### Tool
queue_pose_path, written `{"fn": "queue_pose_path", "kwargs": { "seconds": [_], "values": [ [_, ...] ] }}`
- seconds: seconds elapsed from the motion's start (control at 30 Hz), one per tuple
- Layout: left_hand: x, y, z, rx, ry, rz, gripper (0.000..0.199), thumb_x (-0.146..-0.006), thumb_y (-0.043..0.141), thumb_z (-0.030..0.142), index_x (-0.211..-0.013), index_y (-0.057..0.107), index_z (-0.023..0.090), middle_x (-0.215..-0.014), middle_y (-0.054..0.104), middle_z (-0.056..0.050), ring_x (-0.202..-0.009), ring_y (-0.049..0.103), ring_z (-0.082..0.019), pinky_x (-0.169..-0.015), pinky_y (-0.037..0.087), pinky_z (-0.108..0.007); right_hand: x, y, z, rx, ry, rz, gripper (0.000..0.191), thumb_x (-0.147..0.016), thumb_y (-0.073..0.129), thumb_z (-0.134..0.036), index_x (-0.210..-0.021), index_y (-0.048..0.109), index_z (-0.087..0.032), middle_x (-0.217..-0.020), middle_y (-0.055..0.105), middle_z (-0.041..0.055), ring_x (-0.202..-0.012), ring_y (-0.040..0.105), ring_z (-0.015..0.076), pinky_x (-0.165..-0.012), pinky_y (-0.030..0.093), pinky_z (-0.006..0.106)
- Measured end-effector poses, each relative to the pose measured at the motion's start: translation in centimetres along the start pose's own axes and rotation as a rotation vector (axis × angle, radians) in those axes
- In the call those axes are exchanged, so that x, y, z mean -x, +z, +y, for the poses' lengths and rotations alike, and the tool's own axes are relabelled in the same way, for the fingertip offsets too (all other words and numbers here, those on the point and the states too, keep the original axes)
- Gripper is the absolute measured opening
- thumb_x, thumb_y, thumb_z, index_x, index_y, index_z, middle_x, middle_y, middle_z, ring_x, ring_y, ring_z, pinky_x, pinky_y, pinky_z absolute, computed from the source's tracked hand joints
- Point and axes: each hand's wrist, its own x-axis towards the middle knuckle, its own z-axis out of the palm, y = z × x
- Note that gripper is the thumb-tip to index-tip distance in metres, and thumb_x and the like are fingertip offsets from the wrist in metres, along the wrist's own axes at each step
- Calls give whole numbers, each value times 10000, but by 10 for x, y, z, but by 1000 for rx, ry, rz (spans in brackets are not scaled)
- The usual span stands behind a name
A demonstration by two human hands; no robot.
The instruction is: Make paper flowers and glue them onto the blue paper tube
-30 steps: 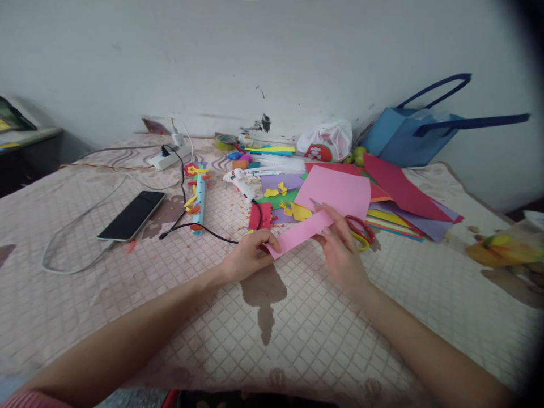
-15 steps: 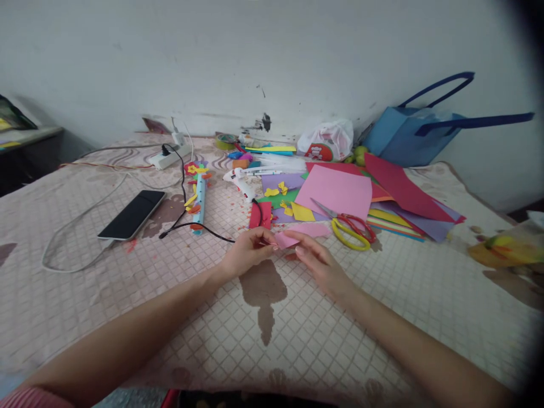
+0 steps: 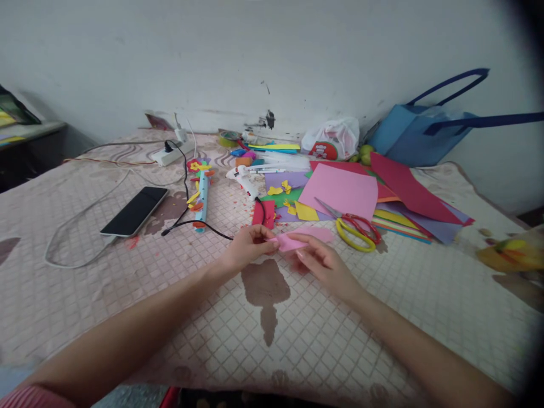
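Note:
Between my hands, just above the cloth, is a small pink piece of craft sheet. My left hand pinches its left end between thumb and fingers. At the other end, my right hand has its index finger along the top of the piece and its thumb lower down, also closed on it. A pink strip lies on the table just behind. Yellow-and-red-handled scissors rest right of it, blades over a large pink sheet.
A white glue gun lies behind my left hand, its black cord running left. Further left are a decorated light-blue stick, a phone and a power strip. Stacked coloured sheets and a blue bag occupy the right.
The pink piece is turned and now lies flatter between my fingers. My right thumb has moved lower, away from the index fingertip. The whole view has shifted slightly.

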Motion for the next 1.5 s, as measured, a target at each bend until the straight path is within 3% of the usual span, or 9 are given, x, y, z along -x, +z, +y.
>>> {"fn": "queue_pose_path", "kwargs": {
  "seconds": [0.1,0.17,0.27,0.33,0.4,0.57,0.8,1.17,1.5],
  "values": [
    [5,-4,4,-124,-21,-78,299,-622,768,336,-717,588,116,-618,591,7,-543,520,-69,-511,382,-182,8,-11,-10,150,93,-153,341,-915,439,-392,-1169,586,-218,-444,515,-65,-334,408,80,-361,346,201],
    [13,-7,6,-193,-19,-136,249,-643,749,308,-711,604,118,-643,603,1,-572,529,-75,-534,395,-185,11,-14,-16,277,-13,-55,290,-909,453,-382,-1016,660,-209,-439,490,-54,-373,433,88,-392,361,213],
    [30,-9,9,-278,-41,-240,177,-688,705,275,-728,613,129,-693,633,-12,-622,549,-92,-573,420,-198,7,-8,-18,489,-269,73,209,-874,524,-320,-1013,653,-233,-830,665,41,-736,602,164,-664,490,306],
    [41,-9,11,-357,-22,-252,134,-706,681,249,-714,611,135,-652,605,8,-583,507,-76,-535,385,-181,2,0,-13,582,-377,-29,291,-844,571,-291,-1131,602,-258,-1112,626,69,-1030,550,227,-885,446,402],
    [48,-9,12,-443,-3,-227,103,-708,670,225,-702,615,138,-618,573,23,-548,463,-63,-501,345,-170,-3,7,-7,613,-395,-128,357,-836,580,-275,-1193,561,-270,-1157,605,70,-1115,497,247,-947,401,446],
    [50,-11,7,-352,-26,-184,137,-709,665,236,-721,584,127,-675,593,-3,-605,519,-87,-546,390,-192,-7,15,-8,649,-288,-93,195,-837,561,-209,-1021,615,-243,-959,657,46,-930,557,212,-821,428,375],
    [35,-10,2,-148,8,-147,283,-667,719,222,-861,533,132,-774,600,-7,-690,584,-108,-625,444,-229,-18,14,-26,533,-46,-217,91,-842,526,-247,-815,598,-198,-714,594,-17,-630,502,118,-543,338,240],
    [27,-6,6,14,-125,-89,351,-660,741,246,-925,541,132,-765,609,2,-685,590,-97,-633,461,-231,-22,13,-25,375,42,-174,146,-855,519,-292,-790,598,-189,-652,529,-19,-565,437,96,-489,307,222],
    [29,-6,8,21,-148,-179,345,-624,774,226,-891,577,133,-746,621,3,-664,583,-92,-622,449,-215,-18,9,-33,294,85,-257,161,-854,533,-320,-778,597,-192,-658,507,-24,-560,427,92,-478,299,221]
  ]
}}
